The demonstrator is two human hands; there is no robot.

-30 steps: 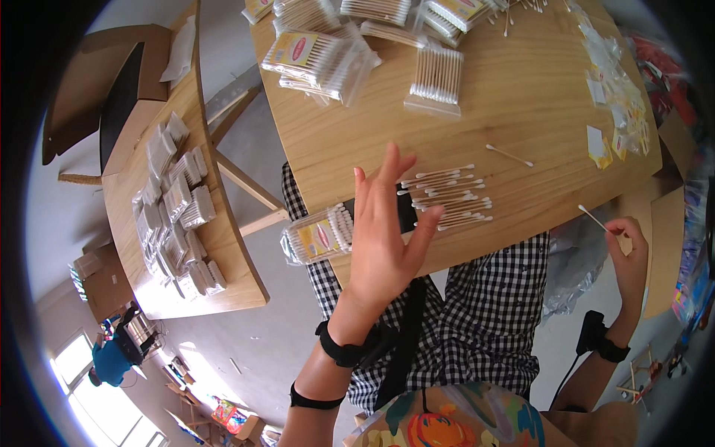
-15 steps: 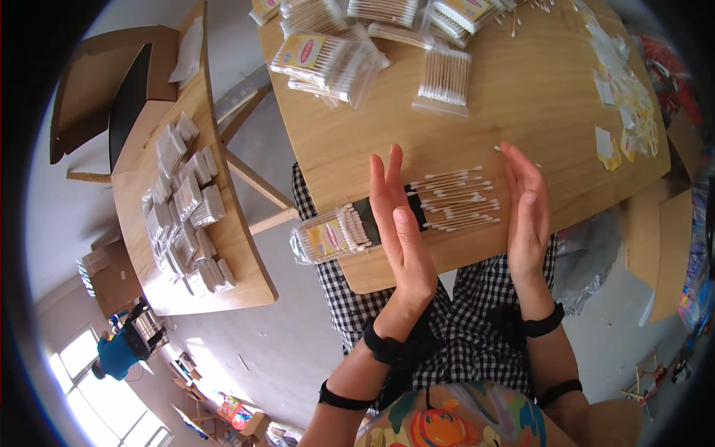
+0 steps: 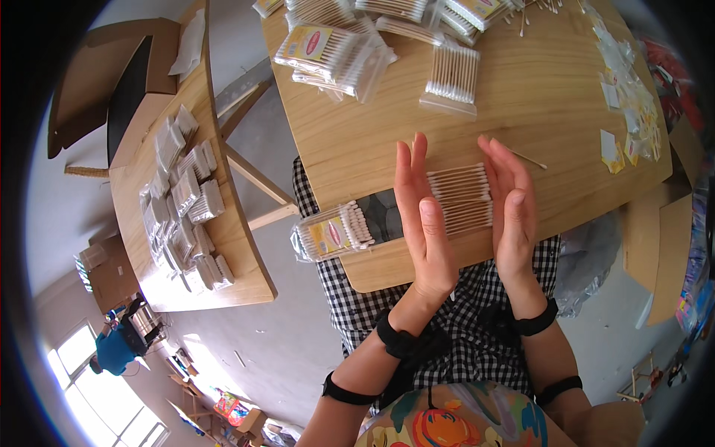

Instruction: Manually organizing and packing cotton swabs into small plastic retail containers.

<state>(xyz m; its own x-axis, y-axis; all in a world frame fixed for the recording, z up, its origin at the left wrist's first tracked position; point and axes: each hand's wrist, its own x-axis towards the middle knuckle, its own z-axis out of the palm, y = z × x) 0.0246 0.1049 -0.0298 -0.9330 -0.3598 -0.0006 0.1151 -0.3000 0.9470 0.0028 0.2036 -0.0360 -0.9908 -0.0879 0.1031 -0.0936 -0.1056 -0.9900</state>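
A row of cotton swabs (image 3: pixel 463 195) lies side by side on the wooden table (image 3: pixel 357 149) in front of me. My left hand (image 3: pixel 426 235) stands on edge at the row's left ends, fingers stretched out. Opposite it, my right hand (image 3: pixel 512 212) is upright too, fingers straight, its palm against the right ends. Left of my left hand, a dark pad (image 3: pixel 381 214) lies beside a clear bag (image 3: pixel 320 235) with a yellow label and a stack of swabs at its mouth. One loose swab (image 3: pixel 530 159) rests beyond my right hand.
Filled swab bags (image 3: pixel 320 56) are heaped at the far left of the table, with a single bag (image 3: pixel 453 74) nearer. Empty bags and labels (image 3: pixel 633 112) lie along the right edge. A second table (image 3: pixel 223 253) holds more packs (image 3: pixel 182 201). A person (image 3: pixel 118 346) is in the background.
My hands have come closer together, the left moving right and the right moving left. The uneven swabs between them now lie in an even row.
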